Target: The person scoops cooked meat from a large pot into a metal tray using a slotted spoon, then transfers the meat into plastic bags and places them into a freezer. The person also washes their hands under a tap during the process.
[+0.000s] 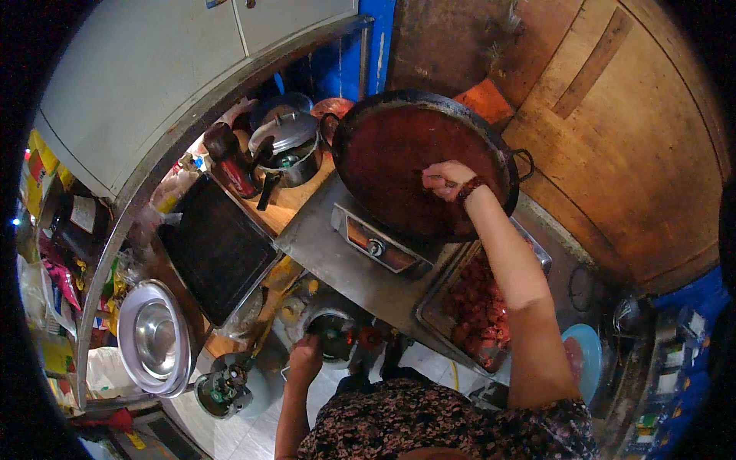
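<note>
A large dark wok (pixel 499 115) with ring handles sits on a gas stove (pixel 376 244) and holds reddish-brown liquid (pixel 397 149). Over the liquid is my right hand (pixel 451 179), with a dark bead bracelet at its wrist. Its fingers are curled together; whether anything is between them is hidden. Lower in view, my left hand (pixel 305 359) hangs by my side with curled fingers, close to a round pale container (pixel 328 333) on the floor; its palm is turned from view. Partly behind my right forearm lies a metal tray (pixel 422 313) of red meat pieces (pixel 474 310).
Left of the stove stand a lidded pot (pixel 287 138), a red-and-black bottle (pixel 233 161) and a black tray (pixel 218 247). A pale basin with a steel bowl (pixel 156 339) sits lower left, near a gas cylinder (pixel 224 385). A blue basin (pixel 589 359) is at right.
</note>
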A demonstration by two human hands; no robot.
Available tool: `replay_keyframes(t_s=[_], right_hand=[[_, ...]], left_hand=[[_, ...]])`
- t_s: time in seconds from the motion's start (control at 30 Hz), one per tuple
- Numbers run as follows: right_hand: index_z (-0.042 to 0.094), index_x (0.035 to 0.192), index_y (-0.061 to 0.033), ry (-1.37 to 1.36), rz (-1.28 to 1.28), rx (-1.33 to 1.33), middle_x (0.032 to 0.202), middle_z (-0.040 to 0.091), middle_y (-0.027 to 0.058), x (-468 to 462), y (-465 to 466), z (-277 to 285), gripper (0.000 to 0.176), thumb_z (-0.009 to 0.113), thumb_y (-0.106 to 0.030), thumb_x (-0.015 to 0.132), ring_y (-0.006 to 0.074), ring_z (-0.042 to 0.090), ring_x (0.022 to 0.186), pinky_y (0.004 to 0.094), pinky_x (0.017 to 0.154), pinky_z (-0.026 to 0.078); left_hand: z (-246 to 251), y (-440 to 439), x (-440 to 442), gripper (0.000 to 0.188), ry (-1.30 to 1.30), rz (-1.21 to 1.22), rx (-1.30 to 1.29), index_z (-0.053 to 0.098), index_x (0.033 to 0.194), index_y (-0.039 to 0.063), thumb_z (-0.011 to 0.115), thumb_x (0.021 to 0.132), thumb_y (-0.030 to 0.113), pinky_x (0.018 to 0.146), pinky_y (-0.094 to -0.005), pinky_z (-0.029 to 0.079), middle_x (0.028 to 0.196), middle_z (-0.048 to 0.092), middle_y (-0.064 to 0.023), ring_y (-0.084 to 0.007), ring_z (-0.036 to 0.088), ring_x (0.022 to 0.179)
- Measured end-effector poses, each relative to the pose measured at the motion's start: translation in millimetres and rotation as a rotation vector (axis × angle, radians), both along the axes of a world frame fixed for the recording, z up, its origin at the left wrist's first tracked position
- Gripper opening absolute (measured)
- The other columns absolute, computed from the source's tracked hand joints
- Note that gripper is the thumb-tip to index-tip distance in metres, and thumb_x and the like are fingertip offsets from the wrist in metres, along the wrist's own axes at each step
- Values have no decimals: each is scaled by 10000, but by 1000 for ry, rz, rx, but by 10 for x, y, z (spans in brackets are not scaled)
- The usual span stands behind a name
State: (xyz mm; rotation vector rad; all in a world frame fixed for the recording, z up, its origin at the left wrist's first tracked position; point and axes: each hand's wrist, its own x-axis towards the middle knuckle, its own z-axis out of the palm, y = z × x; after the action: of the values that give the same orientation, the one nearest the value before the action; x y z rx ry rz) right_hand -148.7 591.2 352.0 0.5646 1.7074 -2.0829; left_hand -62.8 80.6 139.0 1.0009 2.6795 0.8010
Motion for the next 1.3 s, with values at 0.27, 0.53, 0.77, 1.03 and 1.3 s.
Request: replay_keyframes(t_s=[0.27, 0.53, 0.77, 1.03, 1.3], right_hand=[[573, 879, -38, 73, -129, -204, 556, 482, 13, -172, -54, -155, 148, 584, -183, 906, 70, 349, 386, 213, 339, 213], [522, 738, -102, 75, -161, -36, 522, 449, -13, -42, -16, -12, 224, 533, -233, 919, 95, 373, 381, 248, 339, 231], [539, 756, -23, 40, -224, 502, 550, 550, 97, 362, 12, 206, 138, 532, -89, 876, 130, 412, 354, 267, 313, 275], [550, 759, -57, -41, -57, 421, 541, 549, 76, 594, -205, 27, 141, 570, -159, 855, 131, 439, 362, 251, 304, 259], [569, 911, 24, -28, -184, -111, 662, 566, 90, 722, -578, 211, 100, 557, -75, 898, 61, 404, 410, 205, 335, 284]], left_hand=[[87, 73, -32, 72, 57, 4, 53, 549, 846, 54, 537, 776, 68, 648, -506, 479, 817, 587, -175, -416, 590, 751], [68, 33, -55, 111, 33, -26, -22, 580, 877, 56, 546, 773, 74, 662, -504, 482, 808, 587, -174, -406, 591, 751], [5, -47, -70, 174, 53, -55, 52, 588, 910, 38, 563, 739, 47, 656, -491, 489, 809, 589, -180, -404, 591, 748], [14, 10, -49, 183, 107, -74, 34, 586, 906, 35, 578, 724, 53, 662, -488, 490, 821, 598, -184, -400, 593, 758], [58, -60, -42, 232, 34, -57, -54, 597, 964, 30, 575, 736, 66, 719, -492, 489, 879, 615, -183, -394, 601, 821]])
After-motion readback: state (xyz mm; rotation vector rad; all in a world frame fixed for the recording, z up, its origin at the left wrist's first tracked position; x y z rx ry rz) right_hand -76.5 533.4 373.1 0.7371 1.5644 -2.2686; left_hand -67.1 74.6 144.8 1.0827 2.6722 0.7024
